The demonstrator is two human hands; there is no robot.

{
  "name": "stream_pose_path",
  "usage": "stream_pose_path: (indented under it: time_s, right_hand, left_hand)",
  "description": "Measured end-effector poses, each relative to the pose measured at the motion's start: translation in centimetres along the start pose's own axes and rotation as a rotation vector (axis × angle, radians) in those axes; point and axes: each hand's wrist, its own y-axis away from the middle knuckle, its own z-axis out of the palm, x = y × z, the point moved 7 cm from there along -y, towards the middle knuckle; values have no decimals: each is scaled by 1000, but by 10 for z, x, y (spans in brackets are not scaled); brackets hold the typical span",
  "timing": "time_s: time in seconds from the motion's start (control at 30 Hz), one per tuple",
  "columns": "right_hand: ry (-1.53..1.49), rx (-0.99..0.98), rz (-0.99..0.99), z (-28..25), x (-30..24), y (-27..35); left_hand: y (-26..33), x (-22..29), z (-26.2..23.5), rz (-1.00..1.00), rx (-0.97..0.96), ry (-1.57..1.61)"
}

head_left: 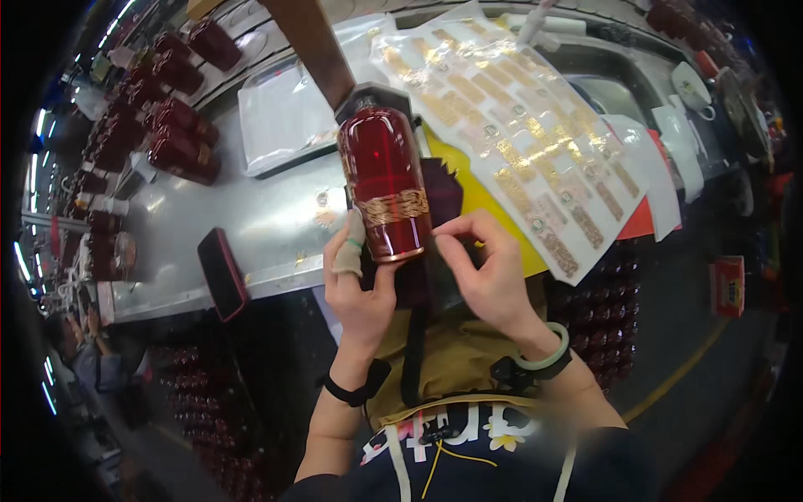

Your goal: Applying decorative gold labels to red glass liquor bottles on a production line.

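Observation:
A glossy dark red bottle (381,159) with a gold patterned band (391,207) round its lower part lies tilted before me, its neck pointing away. My left hand (360,297) holds it near the base; one finger wears a pale cover with a green band. Close to the base's right side, my right hand (493,280) has thumb and forefinger brought together in a pinch. Whether a small piece is between those fingertips is too fine to see. Behind the bottle's neck is a dark angular rest (397,99), joined to a brown upright bar (311,46).
A large sheet of gold decals (510,125) lies right of the bottle, over yellow sheeting (452,155). Left are a phone (223,274) and a white-lined tray (280,117) on the metal table (180,251). Several red bottles (180,151) stand at the far left. A person (96,364) is farther off.

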Motion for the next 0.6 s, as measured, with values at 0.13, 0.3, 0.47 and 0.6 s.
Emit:
stream_pose_path:
  time_s: [0.13, 0.3, 0.47, 0.6]
  right_hand:
    - [-28, -48, 32, 4, 3, 0]
    - [-28, -49, 55, 3, 2, -1]
    - [-75, -32, 46, 3, 8, 2]
    - [-17, -17, 18, 1, 10, 1]
  left_hand:
    - [3, 3, -3, 23, -7, -141]
    - [2, 12, 14, 249, -121, -186]
    - [2, -1, -1, 25, -5, -83]
    - [8, 19, 8, 291, -29, -182]
